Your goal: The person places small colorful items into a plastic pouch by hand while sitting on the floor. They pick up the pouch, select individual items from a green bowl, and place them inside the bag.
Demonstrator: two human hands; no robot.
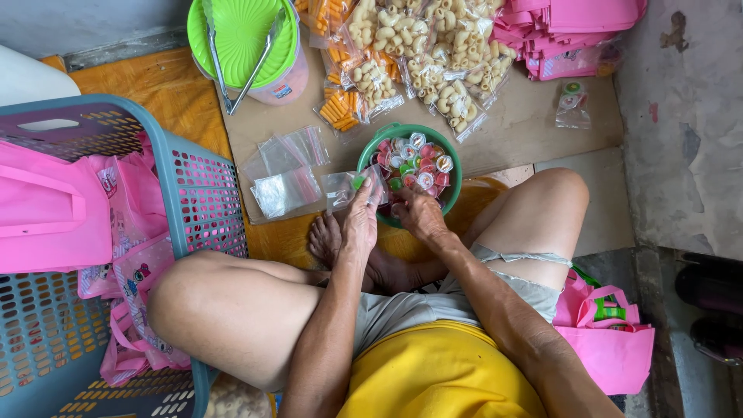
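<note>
Brown cardboard (526, 124) covers the floor where a person sits cross-legged. Left hand (360, 220) pinches a small clear plastic bag (344, 188) between closed fingers (370, 200). Right hand (420, 213) curls over the near rim of a green bowl (453, 166); whether those fingers grip anything cannot be told. Inside the bowl lie small round jelly cups (418, 161), red, green and white. Left of the fingers lie empty clear bags (285, 170). Beyond them sit packets of pale and orange snacks (422, 54), and farther still a lime-lidded tub (244, 39) with tongs (244, 62).

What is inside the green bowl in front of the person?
The green bowl holds small round jelly cups in red, green and clear. The right hand covers its near edge, hiding what lies beneath.
</note>
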